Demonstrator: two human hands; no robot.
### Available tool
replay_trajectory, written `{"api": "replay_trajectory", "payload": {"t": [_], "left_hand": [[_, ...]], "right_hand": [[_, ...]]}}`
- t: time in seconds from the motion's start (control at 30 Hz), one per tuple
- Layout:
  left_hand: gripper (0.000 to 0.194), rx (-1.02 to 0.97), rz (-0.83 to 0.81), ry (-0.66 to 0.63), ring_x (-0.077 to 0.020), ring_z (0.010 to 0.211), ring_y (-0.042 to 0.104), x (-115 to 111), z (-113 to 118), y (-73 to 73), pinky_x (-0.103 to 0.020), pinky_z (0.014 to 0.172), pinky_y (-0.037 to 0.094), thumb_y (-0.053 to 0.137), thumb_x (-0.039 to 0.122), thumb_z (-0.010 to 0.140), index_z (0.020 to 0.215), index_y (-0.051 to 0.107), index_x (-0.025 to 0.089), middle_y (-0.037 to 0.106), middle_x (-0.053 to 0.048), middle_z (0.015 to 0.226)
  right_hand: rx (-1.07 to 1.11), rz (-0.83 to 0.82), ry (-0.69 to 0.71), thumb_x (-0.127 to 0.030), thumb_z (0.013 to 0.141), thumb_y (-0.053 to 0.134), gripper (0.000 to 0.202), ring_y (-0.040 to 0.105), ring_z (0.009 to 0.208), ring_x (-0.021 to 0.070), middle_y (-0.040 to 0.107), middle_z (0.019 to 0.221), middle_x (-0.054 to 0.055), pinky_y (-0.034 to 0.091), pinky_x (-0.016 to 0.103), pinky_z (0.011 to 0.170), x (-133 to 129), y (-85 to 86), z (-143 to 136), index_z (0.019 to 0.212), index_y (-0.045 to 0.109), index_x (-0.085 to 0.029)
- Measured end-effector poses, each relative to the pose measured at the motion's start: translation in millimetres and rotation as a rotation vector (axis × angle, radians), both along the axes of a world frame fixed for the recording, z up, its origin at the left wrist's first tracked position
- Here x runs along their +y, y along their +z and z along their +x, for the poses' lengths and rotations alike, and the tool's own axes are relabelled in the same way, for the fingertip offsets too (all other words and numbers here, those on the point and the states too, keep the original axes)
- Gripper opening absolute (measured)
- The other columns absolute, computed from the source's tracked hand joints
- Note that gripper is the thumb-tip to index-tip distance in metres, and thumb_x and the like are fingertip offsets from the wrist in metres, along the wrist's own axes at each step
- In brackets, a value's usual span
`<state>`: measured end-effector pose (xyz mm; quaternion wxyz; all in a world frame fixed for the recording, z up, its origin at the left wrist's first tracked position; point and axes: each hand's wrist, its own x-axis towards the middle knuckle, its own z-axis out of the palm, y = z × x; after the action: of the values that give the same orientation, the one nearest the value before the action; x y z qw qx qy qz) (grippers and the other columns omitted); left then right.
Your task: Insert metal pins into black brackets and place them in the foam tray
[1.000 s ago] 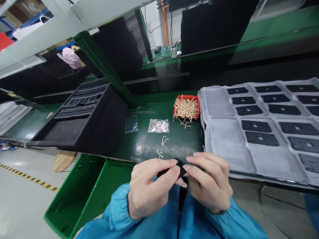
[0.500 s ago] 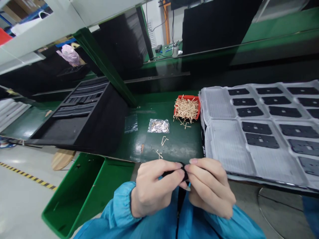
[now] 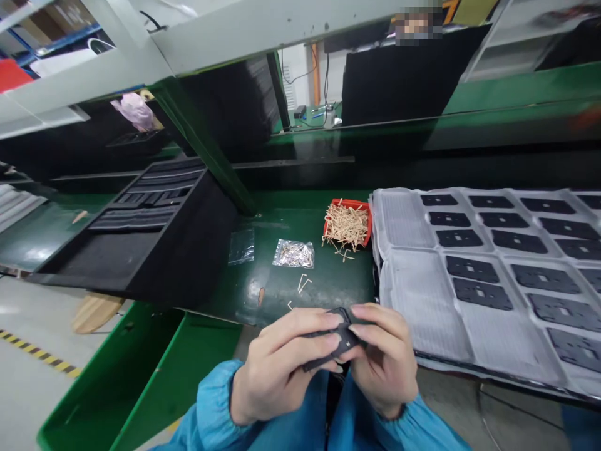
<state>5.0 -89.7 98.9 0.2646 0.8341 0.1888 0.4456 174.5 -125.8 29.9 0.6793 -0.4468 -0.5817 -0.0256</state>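
Note:
A flat black plate [image 3: 340,343] is held between both hands above the front edge of the green bench. My left hand [image 3: 286,357] is closed on its left part, fingertips across the upper face. At its right edge, my right hand [image 3: 387,357] grips it with bent fingers. Beyond the hands, small bent pale pieces [image 3: 303,284] lie loose on the bench. A clear bag [image 3: 294,254] of small parts sits behind them. The red bin [image 3: 369,225] is heaped with more pale pieces [image 3: 346,224].
White molded trays [image 3: 413,294] with several black plates [image 3: 482,293] cover the right side. On the left stands a large black box [image 3: 188,244], with a green crate [image 3: 154,376] below. A green post [image 3: 206,147] rises behind. A flat clear bag [image 3: 241,246] lies near the box.
The black plate has been tilted so that more of its face shows. Both hands have shifted slightly left in view, and the view itself has moved, with the bench appearing lower.

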Motion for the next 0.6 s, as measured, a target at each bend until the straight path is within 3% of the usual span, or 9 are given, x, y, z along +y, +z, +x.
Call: {"api": "replay_trajectory", "payload": {"t": [0.17, 0.4, 0.6], "left_hand": [[0.033, -0.06, -0.022, -0.039, -0.0266, 0.116, 0.073, -0.9, 2.2, -1.7, -0.038, 0.096, 0.066, 0.077, -0.003, 0.086, 0.116, 0.07, 0.008, 0.074, -0.015, 0.121], [0.041, -0.066, -0.085, -0.037, -0.0247, 0.111, 0.075, -3.7, 3.2, -2.4, -0.036, 0.096, 0.065, 0.082, -0.004, 0.081, 0.117, 0.069, 0.012, 0.075, -0.013, 0.12], [0.026, 0.08, -0.157, -0.024, -0.0204, 0.106, 0.076, -3.9, 1.9, 3.4, -0.03, 0.093, 0.062, 0.074, 0.009, 0.093, 0.118, 0.069, 0.015, 0.077, -0.011, 0.117]], "right_hand": [[-0.022, 0.113, -0.019, -0.02, 0.1, 0.064, 0.003, 0.072, 0.095, 0.0205, 0.073, 0.106, 0.007, 0.064, 0.041, 0.076, -1.6, 5.2, 0.4, 0.101, 0.066, -0.02], [-0.102, 0.193, -0.068, -0.017, 0.1, 0.062, 0.017, 0.071, 0.092, 0.0218, 0.076, 0.099, 0.006, 0.062, 0.038, 0.066, 3.5, 14.2, -0.4, 0.083, 0.065, -0.018], [-0.198, 0.112, -0.008, -0.014, 0.093, 0.065, 0.012, 0.068, 0.093, 0.0239, 0.077, 0.098, 0.005, 0.06, 0.044, 0.076, -1.9, -5.8, 10.8, 0.094, 0.07, -0.025]]}}
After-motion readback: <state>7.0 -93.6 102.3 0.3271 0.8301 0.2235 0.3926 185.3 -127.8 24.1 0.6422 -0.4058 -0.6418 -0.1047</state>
